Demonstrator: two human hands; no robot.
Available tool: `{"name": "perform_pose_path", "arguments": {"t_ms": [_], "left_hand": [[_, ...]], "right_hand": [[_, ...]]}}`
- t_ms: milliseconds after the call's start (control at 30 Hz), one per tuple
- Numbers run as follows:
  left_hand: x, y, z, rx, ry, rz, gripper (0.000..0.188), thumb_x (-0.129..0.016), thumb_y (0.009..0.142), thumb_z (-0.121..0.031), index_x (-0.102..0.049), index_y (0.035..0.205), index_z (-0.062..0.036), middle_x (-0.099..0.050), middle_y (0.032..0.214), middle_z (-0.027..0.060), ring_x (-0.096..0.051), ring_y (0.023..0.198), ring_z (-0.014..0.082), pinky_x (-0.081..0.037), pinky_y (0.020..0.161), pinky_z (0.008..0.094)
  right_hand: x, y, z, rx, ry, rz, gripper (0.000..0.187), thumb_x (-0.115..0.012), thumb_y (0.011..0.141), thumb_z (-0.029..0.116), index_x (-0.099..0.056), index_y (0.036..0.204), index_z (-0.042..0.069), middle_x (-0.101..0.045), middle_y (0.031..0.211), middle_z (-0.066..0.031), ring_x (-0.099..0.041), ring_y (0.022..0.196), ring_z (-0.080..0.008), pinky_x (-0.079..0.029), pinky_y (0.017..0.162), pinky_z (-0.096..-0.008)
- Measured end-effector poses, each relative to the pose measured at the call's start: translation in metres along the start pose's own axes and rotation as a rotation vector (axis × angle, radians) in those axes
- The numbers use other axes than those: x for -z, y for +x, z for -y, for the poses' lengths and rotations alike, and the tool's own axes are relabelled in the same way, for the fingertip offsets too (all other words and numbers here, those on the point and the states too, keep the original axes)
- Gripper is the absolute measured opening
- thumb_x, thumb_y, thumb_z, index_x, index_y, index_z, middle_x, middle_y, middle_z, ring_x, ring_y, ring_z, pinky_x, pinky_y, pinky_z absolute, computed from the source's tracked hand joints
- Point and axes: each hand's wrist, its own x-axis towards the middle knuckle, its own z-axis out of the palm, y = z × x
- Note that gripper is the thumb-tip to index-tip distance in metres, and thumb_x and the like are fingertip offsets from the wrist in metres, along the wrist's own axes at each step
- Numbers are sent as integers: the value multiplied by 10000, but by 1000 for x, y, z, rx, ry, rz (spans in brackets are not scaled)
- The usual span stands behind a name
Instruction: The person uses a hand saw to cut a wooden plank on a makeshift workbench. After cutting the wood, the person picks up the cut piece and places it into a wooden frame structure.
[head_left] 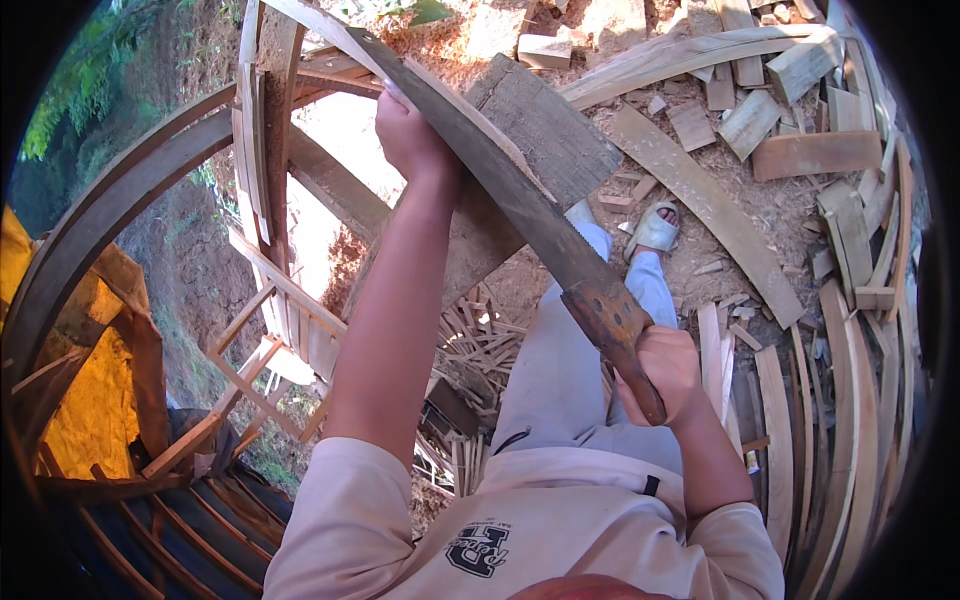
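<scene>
My right hand [668, 375] is wrapped round the brown wooden handle of a handsaw [500, 195]. The long dark blade slants up and left from the handle, its toothed edge facing right near the handle. Close along the blade lies a pale wooden strip [315, 22], partly hidden under it. My left hand [410, 135] is closed at the strip's left edge near the blade's far end, the thumb on top; its other fingers are mostly hidden. Beneath the blade is a broad weathered plank [550, 125]. Whether the teeth touch wood I cannot tell.
Curved boards [705, 205] and wood offcuts [750, 125] cover the sawdust-strewn ground at right. My sandalled foot [655, 228] stands beside the plank. Upright timbers [262, 150] and a large curved wooden piece [120, 190] are at left. Thin wood scraps [485, 335] lie by my legs.
</scene>
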Motion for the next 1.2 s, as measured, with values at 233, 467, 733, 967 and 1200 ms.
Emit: {"name": "perform_pose_path", "arguments": {"t_ms": [233, 467, 733, 967, 1200], "left_hand": [[2, 3, -8, 28, -252, 60, 380, -492, 1038, -367, -649, 917, -43, -720, 850, 73, -686, 794, 204, -511, 759, 380], [9, -8, -14, 128, -316, 50, 290, -511, 1032, -257, -658, 897, -47, -711, 847, 42, -657, 775, 146, -503, 731, 333], [-1, 8, 12, 19, -332, 23, 299, -534, 1015, -236, -639, 816, -38, -690, 788, 41, -620, 704, 137, -480, 662, 345], [-4, 10, 14, -60, -284, -18, 328, -573, 992, -264, -648, 780, -25, -700, 727, 66, -631, 649, 160, -490, 643, 345], [-5, 14, 21, -112, -205, -4, 478, -488, 1057, -351, -640, 775, 3, -692, 697, 103, -624, 627, 192, -487, 643, 379]], "right_hand": [[-26, 100, -3, -49, 64, -50, 148, -708, 623, -13, -594, 706, 34, -494, 582, -92, -516, 507, -321, -408, 500, -400], [-32, 99, 4, -56, -7, 14, 229, -761, 689, 60, -533, 704, 76, -527, 605, -90, -575, 547, -323, -473, 543, -399], [-40, 88, 1, -64, 5, -42, 235, -766, 701, 57, -532, 718, 61, -537, 626, -112, -578, 578, -347, -475, 569, -420], [-25, 25, 1, -71, 13, -39, 239, -741, 621, 12, -514, 681, 59, -510, 613, -99, -529, 542, -334, -434, 541, -409], [-13, -4, 3, -82, 40, -74, 260, -714, 570, -32, -477, 635, 53, -488, 603, -108, -490, 512, -329, -402, 510, -406]]}}
